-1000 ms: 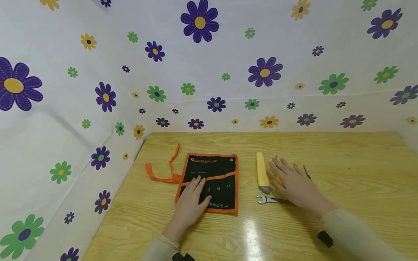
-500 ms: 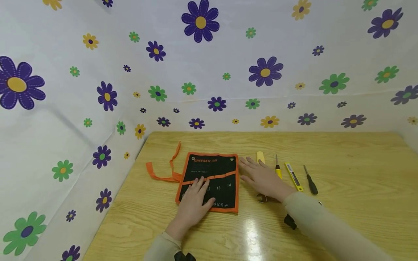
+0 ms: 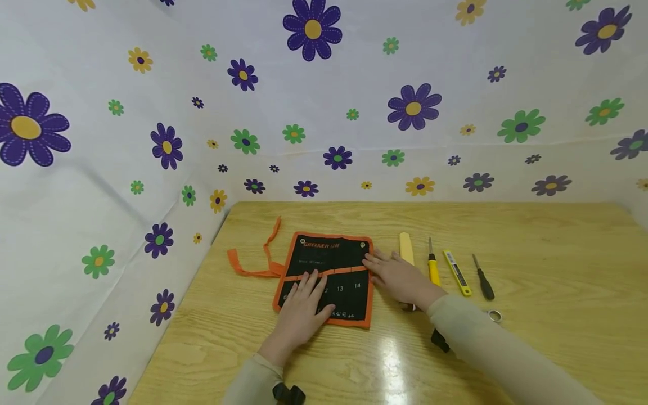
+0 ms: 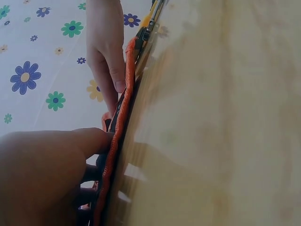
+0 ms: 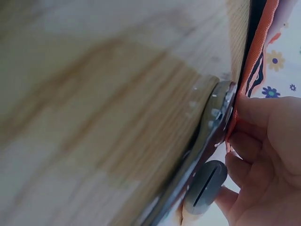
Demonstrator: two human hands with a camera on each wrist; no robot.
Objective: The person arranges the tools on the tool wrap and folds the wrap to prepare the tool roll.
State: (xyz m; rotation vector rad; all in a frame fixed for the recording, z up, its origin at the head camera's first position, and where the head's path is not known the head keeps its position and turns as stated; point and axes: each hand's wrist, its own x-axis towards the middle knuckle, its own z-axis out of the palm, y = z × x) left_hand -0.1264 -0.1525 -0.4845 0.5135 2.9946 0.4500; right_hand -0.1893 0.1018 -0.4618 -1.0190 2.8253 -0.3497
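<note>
A black tool pouch (image 3: pixel 349 256) with orange trim, a printed brand name and numbered pockets lies spread out on the wooden table. My left hand (image 3: pixel 302 318) rests on its lower left part, fingers extended toward the orange pocket line and covering some numbers. At the pouch's right edge, my right hand (image 3: pixel 400 277) touches the trim with its fingertips, the fingers mostly straight. The left wrist view shows the thumb of the right hand (image 4: pixel 107 42) against the orange border. Beneath the right hand and forearm lies a wrench (image 5: pixel 207 136), its ring end (image 3: pixel 495 316) showing beyond the sleeve.
Right of the pouch lie a pale yellow tool (image 3: pixel 406 246) with a grey slotted end (image 5: pixel 204 186), a yellow-handled screwdriver (image 3: pixel 433 269), a yellow snap-off cutter (image 3: pixel 458 274) and a dark screwdriver (image 3: pixel 485 281). Orange ties (image 3: pixel 258 273) trail leftward. Flower-printed sheeting (image 3: pixel 354 84) borders the table.
My right hand has moved left from over the tools to the pouch's right edge, uncovering the screwdrivers and cutter. My left hand has stayed on the pouch.
</note>
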